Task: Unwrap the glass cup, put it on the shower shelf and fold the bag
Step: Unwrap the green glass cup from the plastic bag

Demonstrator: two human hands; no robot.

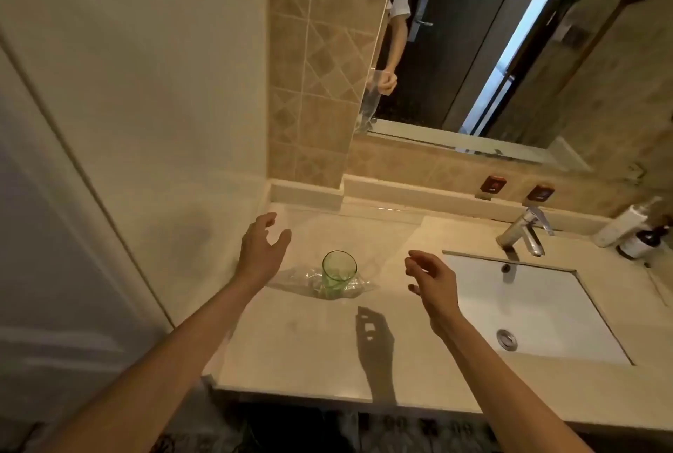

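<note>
A green glass cup [339,271] stands upright on the beige counter [309,350], left of the sink. Crumpled clear plastic of the bag [291,279] lies around its base. A faint clear film rises from there and stretches between my hands, its far edge running above the cup. My left hand [263,248] is raised left of the cup and my right hand [431,279] right of it, each pinching a side of the film. I cannot tell whether the cup is inside the bag or on top of it. The mirror shows a hand closed on hanging clear plastic.
A white sink basin [539,310] with a chrome tap [524,230] lies to the right. Bottles [637,237] stand at the far right corner. A mirror [473,51] hangs above the tiled backsplash. A pale wall and door [73,197] close off the left side.
</note>
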